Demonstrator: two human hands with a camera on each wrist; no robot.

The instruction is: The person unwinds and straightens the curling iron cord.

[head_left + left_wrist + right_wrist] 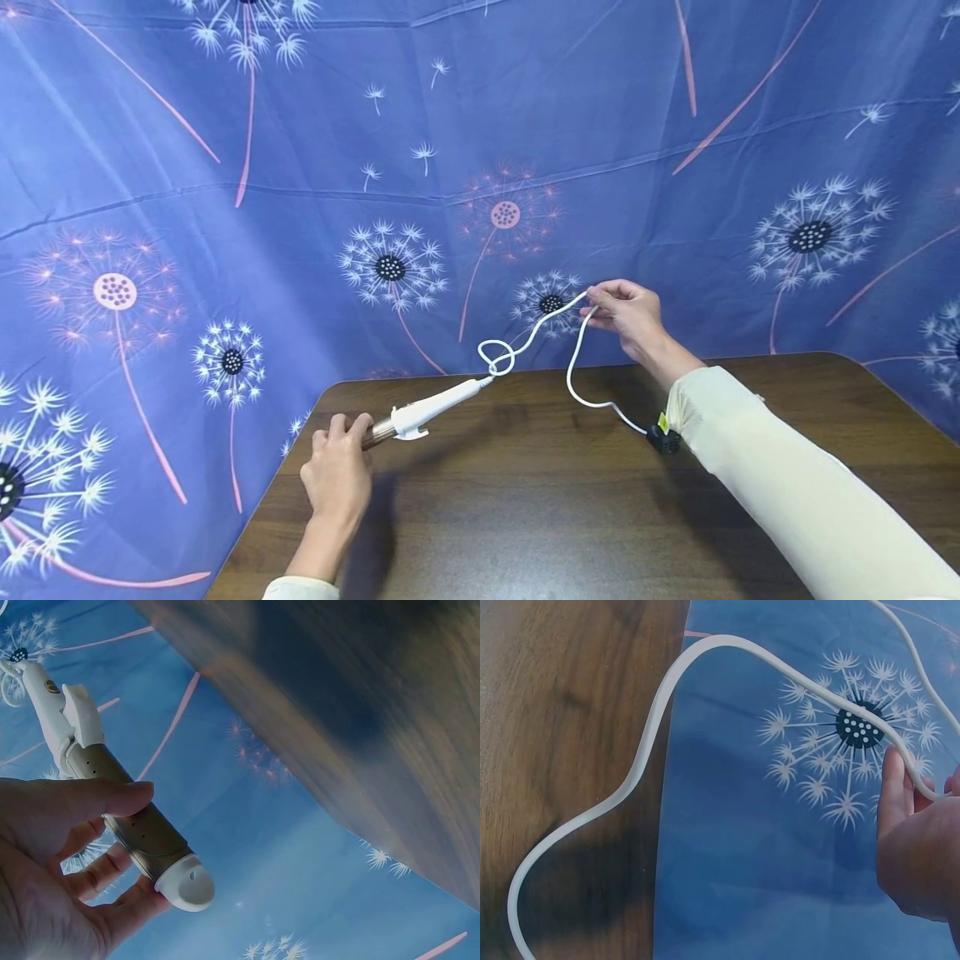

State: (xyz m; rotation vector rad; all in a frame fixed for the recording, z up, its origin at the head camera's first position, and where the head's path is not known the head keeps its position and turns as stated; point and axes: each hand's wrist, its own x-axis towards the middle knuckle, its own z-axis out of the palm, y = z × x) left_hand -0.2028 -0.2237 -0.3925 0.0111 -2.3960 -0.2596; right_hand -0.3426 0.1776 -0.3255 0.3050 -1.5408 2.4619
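Note:
A curling iron [438,410] with a white handle and a bronze barrel is held up over the table, tilted with its cord end higher. My left hand [339,471] grips it by the barrel, thumb on one side and fingers on the other, as the left wrist view shows; the barrel's white tip [187,883] sticks out past the fingers. My right hand [628,317] pinches the white cord [577,350] above the table's far edge. Between handle and right hand the cord makes a small loop. Its other part hangs down to a black plug [663,438] near the right sleeve.
The brown wooden table [487,517] has rounded far corners. Behind it and along its left side hangs a blue cloth [600,167] printed with dandelions. Shadows of the arms fall on the tabletop.

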